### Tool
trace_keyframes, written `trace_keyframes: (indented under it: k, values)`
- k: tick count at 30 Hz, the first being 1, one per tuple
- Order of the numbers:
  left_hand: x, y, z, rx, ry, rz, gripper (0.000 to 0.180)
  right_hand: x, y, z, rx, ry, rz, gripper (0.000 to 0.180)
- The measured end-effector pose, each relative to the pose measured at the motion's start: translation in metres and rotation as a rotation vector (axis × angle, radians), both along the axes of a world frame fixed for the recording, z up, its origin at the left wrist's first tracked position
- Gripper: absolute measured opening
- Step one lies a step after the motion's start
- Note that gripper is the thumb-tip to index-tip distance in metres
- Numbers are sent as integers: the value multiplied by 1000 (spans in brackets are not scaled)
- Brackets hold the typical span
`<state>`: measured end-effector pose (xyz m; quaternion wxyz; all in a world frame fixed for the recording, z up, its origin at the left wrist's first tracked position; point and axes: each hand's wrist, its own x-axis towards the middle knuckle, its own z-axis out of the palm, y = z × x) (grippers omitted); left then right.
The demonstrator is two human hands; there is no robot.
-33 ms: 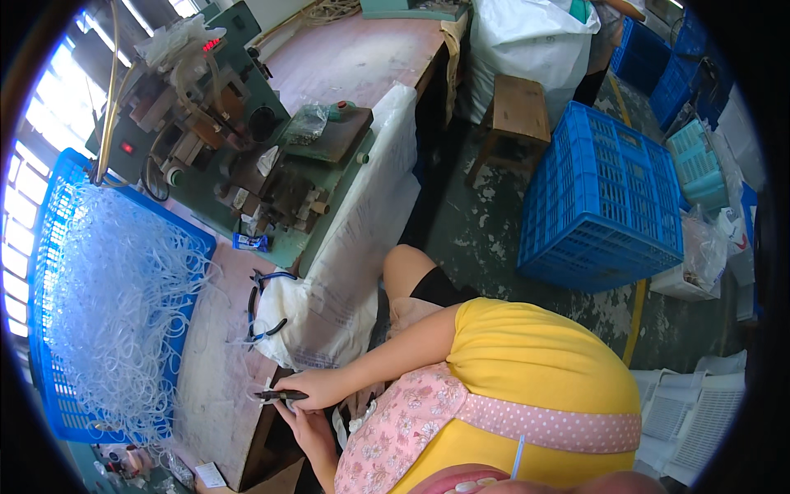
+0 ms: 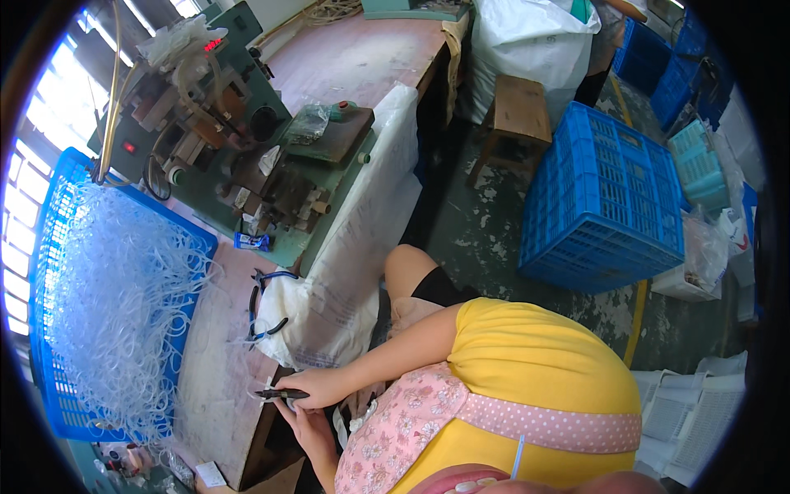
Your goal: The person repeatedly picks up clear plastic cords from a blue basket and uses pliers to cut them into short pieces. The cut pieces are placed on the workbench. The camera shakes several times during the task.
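The right hand [image 2: 317,385] is gripping dark pliers [image 2: 281,394] over the bench [image 2: 210,391] edge; the left hand [image 2: 311,430] is resting just below, its hold unclear; clear loops [image 2: 115,288] are heaping in the basket [image 2: 66,416], finished or waiting one cannot tell; illegible print is showing on the sack [image 2: 309,321], red digits [image 2: 212,45] are glowing.

Small factory workshop, green machine [image 2: 218,123], blue basket [image 2: 59,412] of clear plastic loops [image 2: 123,288], large blue crate [image 2: 601,210], yellow floor line [image 2: 637,321]

Whitish piece [image 2: 268,383] beside the pliers [image 2: 282,394], indistinct (too small)
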<state>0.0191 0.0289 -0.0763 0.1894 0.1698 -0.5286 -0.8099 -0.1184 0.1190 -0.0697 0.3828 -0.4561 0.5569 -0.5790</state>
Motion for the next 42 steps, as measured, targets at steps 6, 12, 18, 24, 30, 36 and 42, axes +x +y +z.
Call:
trace_keyframes:
  k: [6, 12, 18, 24, 30, 36, 42]
  values:
    - [-9, -15, 11, 159, -41, 249, 63, -11, 3, 7, -115, -245, -46, 49]
    - [-10, -30, 38, 264, 288, 121, 81, -35, 28, 29, 194, -656, -93, 62]
    - [-18, -32, 64, 469, 519, 116, 68, -23, 55, 66, 141, 383, 102, 93]
    - [-20, -28, 66, 544, 559, 255, 65, -3, 45, 71, -39, 851, -56, 68]
    - [-20, -29, 63, 510, 582, 324, 67, 2, 42, 69, -39, 976, -21, 71]
    - [-23, -29, 62, 407, 581, 421, 72, 3, 39, 73, 2, 994, 0, 73]
    - [-25, -30, 60, 371, 624, 426, 73, 7, 37, 71, 11, 918, -35, 68]
